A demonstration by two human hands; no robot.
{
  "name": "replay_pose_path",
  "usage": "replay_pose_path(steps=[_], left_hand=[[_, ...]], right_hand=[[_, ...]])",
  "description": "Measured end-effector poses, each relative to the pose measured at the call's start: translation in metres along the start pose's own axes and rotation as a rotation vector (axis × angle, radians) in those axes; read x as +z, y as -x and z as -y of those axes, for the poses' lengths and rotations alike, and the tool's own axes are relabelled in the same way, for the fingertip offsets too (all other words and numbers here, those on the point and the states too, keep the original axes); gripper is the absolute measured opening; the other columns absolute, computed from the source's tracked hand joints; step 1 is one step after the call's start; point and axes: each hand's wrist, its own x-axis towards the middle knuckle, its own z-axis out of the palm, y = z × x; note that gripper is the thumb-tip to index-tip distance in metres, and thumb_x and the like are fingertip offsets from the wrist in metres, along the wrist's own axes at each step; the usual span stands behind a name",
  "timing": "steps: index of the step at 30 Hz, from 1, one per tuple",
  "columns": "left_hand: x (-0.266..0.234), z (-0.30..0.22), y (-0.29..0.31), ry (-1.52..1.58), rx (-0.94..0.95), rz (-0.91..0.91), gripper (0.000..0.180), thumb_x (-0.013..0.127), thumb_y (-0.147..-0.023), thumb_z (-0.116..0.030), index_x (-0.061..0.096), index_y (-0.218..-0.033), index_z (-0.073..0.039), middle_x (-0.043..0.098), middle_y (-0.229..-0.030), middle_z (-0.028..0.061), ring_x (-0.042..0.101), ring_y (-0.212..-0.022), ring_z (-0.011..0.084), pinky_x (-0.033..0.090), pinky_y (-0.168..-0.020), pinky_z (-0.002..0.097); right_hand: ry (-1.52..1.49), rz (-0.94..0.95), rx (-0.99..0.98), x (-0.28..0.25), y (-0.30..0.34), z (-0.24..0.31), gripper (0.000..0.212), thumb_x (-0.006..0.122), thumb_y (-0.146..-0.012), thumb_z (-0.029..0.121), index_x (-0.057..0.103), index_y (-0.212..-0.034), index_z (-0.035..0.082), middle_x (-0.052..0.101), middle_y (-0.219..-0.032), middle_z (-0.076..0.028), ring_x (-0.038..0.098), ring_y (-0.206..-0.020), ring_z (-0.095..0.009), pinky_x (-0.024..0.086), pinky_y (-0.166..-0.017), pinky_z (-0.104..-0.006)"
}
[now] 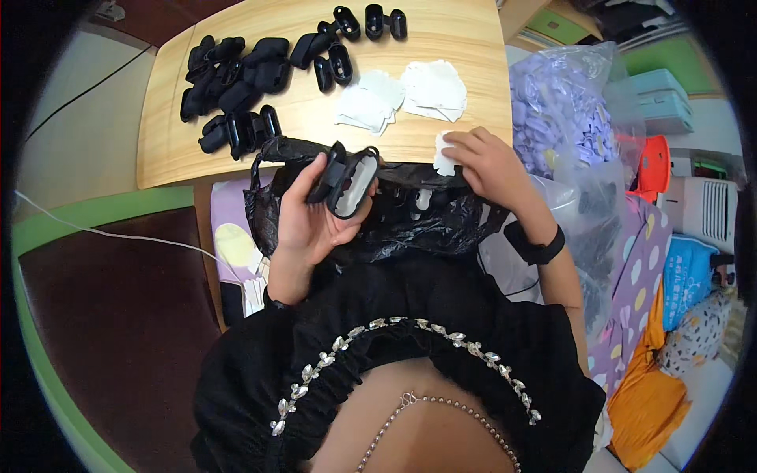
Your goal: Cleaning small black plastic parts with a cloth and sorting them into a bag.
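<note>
My left hand (298,229) is closed around an opened black earphone case cover (333,180), tilted above the table's front edge. Its larger half faces up and shows a white inside. At the table's edge my right hand (493,169) pinches a small white die-cut piece (443,158) between thumb and fingers. Just beyond it lie two loose stacks of similar white pieces, the left stack (367,102) and the right stack (435,88). A black plastic bag (402,236) spreads over my lap below both hands, with more case covers partly visible inside.
Black case covers (264,67) are heaped at the table's left, and several opened ones (339,63) stand at the back. Right of the wooden table (465,39) is a clear bag of purple pieces (552,118). A brown chair (118,307) stands on the left.
</note>
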Motion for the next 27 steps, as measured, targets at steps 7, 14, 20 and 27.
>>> replay_pose_path(steps=[7, 14, 20, 27], left_hand=[[0.005, 0.006, -0.010, -0.111, 0.022, 0.263, 0.089, 0.019, -0.085, -0.071, 0.038, -0.132, 0.002, 0.055, -0.099, 0.0135, 0.044, -0.057, 0.0145, 0.025, -0.037, 0.0233], [0.033, 0.023, -0.014, -0.429, 0.274, 0.002, 0.076, 0.048, -0.085, -0.057, 0.034, -0.134, 0.000, 0.052, -0.108, 0.0176, 0.052, -0.072, 0.0175, 0.040, -0.052, 0.0256], [0.034, 0.033, -0.019, -0.737, 0.788, -0.087, 0.065, 0.064, -0.082, -0.003, 0.028, -0.137, 0.000, 0.053, -0.118, 0.0163, 0.054, -0.100, 0.0206, 0.046, -0.085, 0.0321], [0.038, 0.027, -0.014, -1.134, 0.973, -0.045, 0.054, 0.067, -0.071, 0.012, 0.048, -0.122, 0.006, 0.057, -0.118, 0.0216, 0.054, -0.113, 0.0250, 0.043, -0.095, 0.0343]], right_hand=[[0.221, -0.057, -0.048, 0.012, 0.020, 0.002, 0.033, 0.066, -0.071, 0.009, 0.060, -0.103, 0.008, 0.058, -0.108, -0.007, 0.054, -0.098, -0.027, 0.044, -0.082, -0.0370], [-0.397, -0.355, 0.341, -0.014, 0.003, 0.027, 0.022, 0.065, -0.071, -0.002, 0.065, -0.093, 0.003, 0.061, -0.088, -0.007, 0.060, -0.076, -0.019, 0.046, -0.062, -0.0275], [-0.061, -0.770, 0.072, -0.063, -0.044, 0.105, 0.026, 0.070, -0.065, -0.005, 0.065, -0.090, -0.001, 0.062, -0.086, -0.010, 0.059, -0.070, -0.019, 0.046, -0.059, -0.0285], [0.173, -0.569, -0.160, -0.059, -0.041, 0.131, 0.030, 0.068, -0.064, 0.003, 0.065, -0.093, -0.003, 0.061, -0.093, -0.013, 0.060, -0.081, -0.024, 0.048, -0.075, -0.0390]])
